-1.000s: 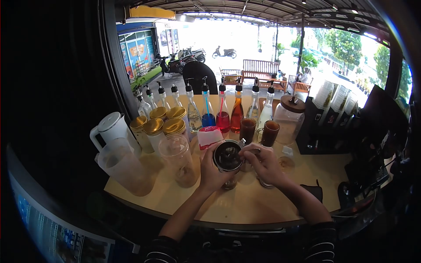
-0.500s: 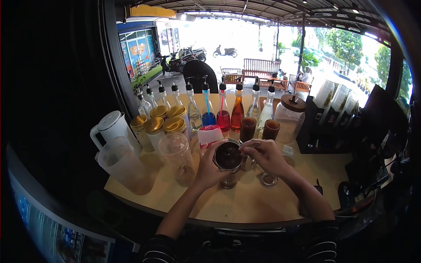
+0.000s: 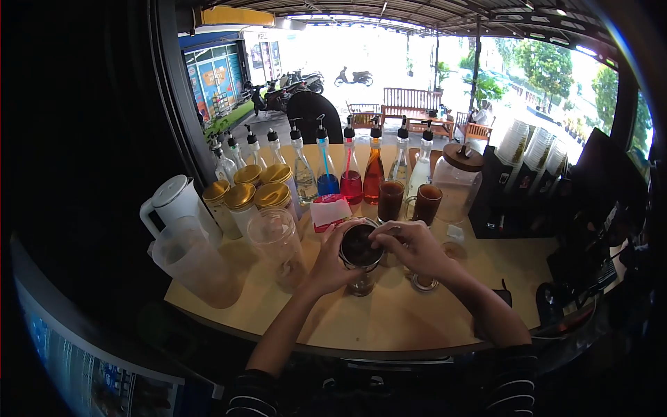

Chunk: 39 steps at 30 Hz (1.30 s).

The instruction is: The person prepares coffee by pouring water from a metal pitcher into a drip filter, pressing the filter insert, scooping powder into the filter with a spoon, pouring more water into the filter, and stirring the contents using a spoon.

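My left hand is wrapped round the side of a round, shiny-rimmed container with dark contents, held above the counter. At its right rim, the fingers of my right hand are pinched together; what they hold, if anything, is too small to make out. Below the container shows a clear glass, partly hidden by it. Just behind my left fingers is a red and white packet. Two glasses of brown drink, one on the left and one mug on the right, stand beyond my right hand.
A clear jar, frosted pitcher, white jug and gold-lidded canisters stand left. Pump-topped syrup bottles line the back. At right are a wooden-lidded jar, a cup rack and a small round lid.
My right fingertips have shifted slightly left over the container's rim. My left hand keeps its hold. The whole view has tilted a little.
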Motion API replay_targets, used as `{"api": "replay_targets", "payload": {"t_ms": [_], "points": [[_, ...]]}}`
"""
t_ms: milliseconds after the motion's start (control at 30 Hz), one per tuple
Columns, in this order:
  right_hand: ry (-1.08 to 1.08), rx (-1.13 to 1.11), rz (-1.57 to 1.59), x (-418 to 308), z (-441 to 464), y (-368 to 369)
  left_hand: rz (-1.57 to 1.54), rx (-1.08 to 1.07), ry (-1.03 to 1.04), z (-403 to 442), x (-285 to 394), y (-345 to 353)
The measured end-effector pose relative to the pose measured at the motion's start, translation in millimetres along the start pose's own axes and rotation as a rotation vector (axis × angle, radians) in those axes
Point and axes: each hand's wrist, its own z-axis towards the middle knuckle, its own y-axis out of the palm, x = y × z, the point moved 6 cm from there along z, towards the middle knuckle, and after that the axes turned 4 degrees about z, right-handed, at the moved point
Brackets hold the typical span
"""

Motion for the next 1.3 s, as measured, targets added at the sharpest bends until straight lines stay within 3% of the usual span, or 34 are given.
{"api": "replay_targets", "payload": {"t_ms": [67, 200, 300, 367, 433, 567, 600, 667, 733, 800, 867, 1000, 1067, 1100, 1300], "points": [[-0.002, -0.094, -0.116, 5.9, -2.9, 5.3, 0.045, 0.044, 0.004, -1.8, -3.4, 1.4], [-0.063, -0.012, -0.017, 13.6, 2.7, -6.7, 0.02, 0.095, 0.021, -3.8, -8.1, 11.3], [-0.03, -0.084, -0.057, 8.0, 3.9, -6.0, -0.152, 0.262, -0.063, -6.0, -13.6, 18.9], [-0.063, -0.134, -0.118, 11.6, 5.7, -6.1, -0.218, 0.353, 0.036, -6.6, -12.5, 22.0], [-0.044, -0.042, -0.067, 20.1, 8.4, -12.1, -0.224, 0.384, 0.043, -7.4, -12.7, 25.2], [-0.1, -0.163, -0.105, 13.4, 10.2, -3.8, -0.141, 0.43, 0.033, -7.1, -6.5, 17.4], [-0.031, -0.142, -0.092, 11.8, 13.1, -8.0, -0.139, 0.432, 0.031, -7.7, -5.2, 13.3], [0.039, -0.122, -0.08, 13.8, 14.1, -10.2, 0.133, 0.34, 0.003, -6.8, 1.5, 7.5], [-0.102, -0.226, -0.019, 6.2, 15.0, -2.5, 0.084, 0.284, -0.001, -3.6, 1.6, 1.3], [-0.067, -0.258, -0.03, -3.2, 13.9, -2.5, 0.035, 0.225, -0.006, -0.6, 1.7, -3.3], [0.105, -0.166, 0.016, -1.4, 17.3, -11.1, 0.081, 0.145, 0.015, 2.0, 4.6, -4.9], [0.031, -0.274, 0.042, 4.0, 17.9, -6.2, 0.14, 0.071, 0.029, 5.4, 11.3, -10.6], [-0.052, -0.241, -0.138, -1.1, 21.1, -12.2, 0.116, 0.008, 0.026, 6.5, 9.9, -8.2], [0.023, -0.219, -0.148, 7.0, 23.4, -15.4, 0.114, 0.008, 0.024, 6.6, 9.8, -9.5], [-0.033, -0.245, -0.263, -9.1, 30.5, -12.9, 0.13, -0.024, 0.048, 6.6, 9.6, -8.9]]}}
